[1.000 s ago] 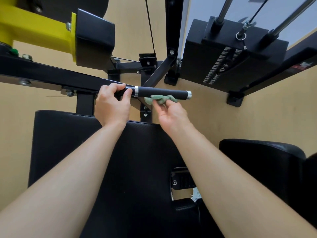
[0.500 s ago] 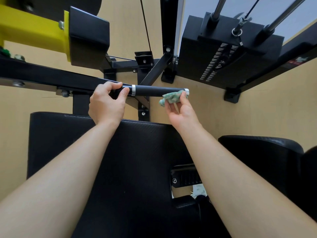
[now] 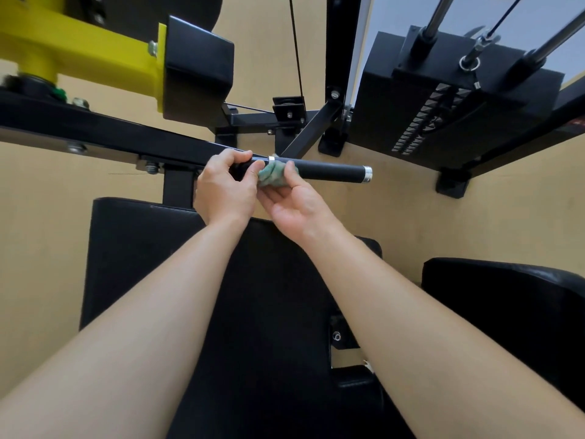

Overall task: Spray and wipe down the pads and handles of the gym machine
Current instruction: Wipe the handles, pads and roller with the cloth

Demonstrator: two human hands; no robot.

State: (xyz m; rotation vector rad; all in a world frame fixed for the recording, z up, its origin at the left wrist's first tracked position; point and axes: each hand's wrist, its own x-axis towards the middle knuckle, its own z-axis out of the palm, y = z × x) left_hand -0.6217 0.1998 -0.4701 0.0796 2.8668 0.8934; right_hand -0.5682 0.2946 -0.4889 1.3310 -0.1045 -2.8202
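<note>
A black handle (image 3: 332,171) with silver end rings sticks out to the right from the machine's black arm. My left hand (image 3: 224,188) grips the arm just left of the handle's inner ring. My right hand (image 3: 292,204) holds a crumpled green cloth (image 3: 273,175) from below and wraps it round the handle's inner end, its thumb curled over the top. The two hands touch. A large black pad (image 3: 142,264) lies below the hands.
A second black pad (image 3: 506,305) sits at the lower right. The black weight stack (image 3: 443,109) with guide rods stands at the upper right. A yellow bracket (image 3: 95,55) and black block are at the upper left. The floor is tan.
My right hand slid the cloth from the handle's outer end back to its inner end, beside my left hand. The left hand kept its grip.
</note>
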